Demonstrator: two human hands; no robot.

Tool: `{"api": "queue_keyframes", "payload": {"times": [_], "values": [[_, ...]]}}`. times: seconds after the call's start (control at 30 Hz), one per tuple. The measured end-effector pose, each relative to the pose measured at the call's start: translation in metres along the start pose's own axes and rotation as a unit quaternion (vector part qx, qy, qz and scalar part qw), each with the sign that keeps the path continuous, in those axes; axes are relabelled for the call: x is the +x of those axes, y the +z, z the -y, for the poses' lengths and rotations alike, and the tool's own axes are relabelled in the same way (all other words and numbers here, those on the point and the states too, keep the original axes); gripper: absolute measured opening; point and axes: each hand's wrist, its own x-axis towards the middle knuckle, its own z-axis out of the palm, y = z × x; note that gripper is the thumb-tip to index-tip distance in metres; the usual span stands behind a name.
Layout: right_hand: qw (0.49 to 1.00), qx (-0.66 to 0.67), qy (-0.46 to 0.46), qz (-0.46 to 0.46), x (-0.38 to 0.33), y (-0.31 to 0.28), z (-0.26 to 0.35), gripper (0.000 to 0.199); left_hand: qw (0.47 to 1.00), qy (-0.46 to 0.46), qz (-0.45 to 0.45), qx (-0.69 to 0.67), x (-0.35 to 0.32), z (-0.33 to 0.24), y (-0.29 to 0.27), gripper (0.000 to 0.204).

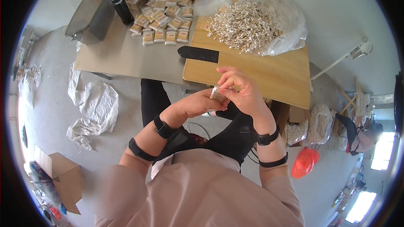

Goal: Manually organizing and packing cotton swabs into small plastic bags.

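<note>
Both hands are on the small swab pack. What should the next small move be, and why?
Probably press the pack's shiny upper end flat with the right hand while the left hand steadies the swab pack. The right fingers already sit at that end, and the piled packs look closed; whether this one is sealed is too small to tell.

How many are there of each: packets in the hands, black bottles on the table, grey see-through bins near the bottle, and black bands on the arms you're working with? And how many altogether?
Packet in the left hand and right hand: 1
Black bottle: 1
Grey bin: 1
Black armbands: 4
Total: 7
</note>
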Motion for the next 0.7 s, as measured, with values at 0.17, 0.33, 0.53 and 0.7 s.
{"api": "queue_keyframes", "payload": {"times": [0.17, 0.33, 0.53, 0.7], "values": [[0.998, -0.049, -0.04, -0.026, -0.013, -0.005, 0.009, 0.014, 1.0, -0.012, 0.013, -0.002, 0.0, 0.008, 0.013, 0.013], [0.997, -0.042, -0.049, -0.052, -0.018, -0.008, 0.013, 0.014, 0.999, 0.013, 0.044, -0.029, -0.003, 0.005, 0.024, 0.014], [0.993, 0.066, -0.044, -0.093, -0.018, -0.012, 0.013, 0.012, 0.996, 0.002, 0.063, -0.059, -0.01, -0.01, 0.035, 0.017], [0.996, 0.074, 0.021, 0.05, -0.021, -0.029, 0.013, 0.01, 0.989, -0.003, 0.08, -0.12, -0.016, -0.004, 0.028, 0.021]]}}
